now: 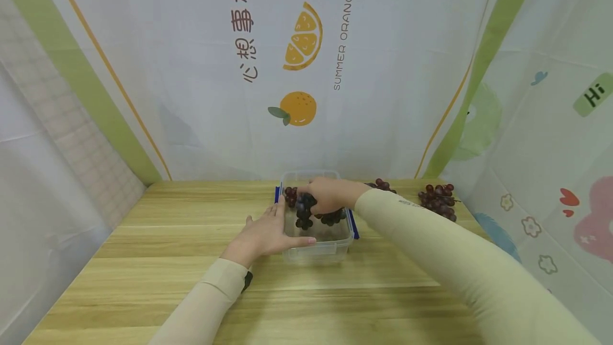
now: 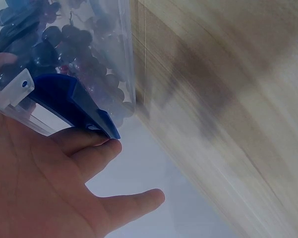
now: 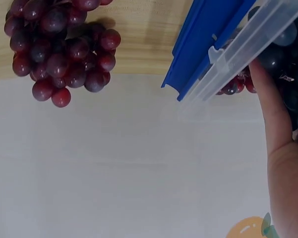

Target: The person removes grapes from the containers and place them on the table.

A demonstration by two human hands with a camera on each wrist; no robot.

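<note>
A bunch of dark grapes (image 1: 305,207) hangs over a clear plastic container (image 1: 318,249), and my right hand (image 1: 330,196) holds it from above. In the right wrist view those dark grapes (image 3: 277,59) lie against the right hand (image 3: 287,168). My left hand (image 1: 263,234) rests along the container's left rim with its thumb over the near edge. Its fingers touch or lie near a blue latch (image 2: 69,101) in the left wrist view. Inside are red grapes (image 1: 290,196) at the far left and more dark grapes (image 1: 333,218) at the right.
Right of the container lie two bunches of red grapes, one farther off (image 1: 380,185) and one near the table's right edge (image 1: 438,201). A second blue latch (image 1: 354,226) sticks out on the container's right side. Printed curtains surround the wooden table (image 1: 191,281).
</note>
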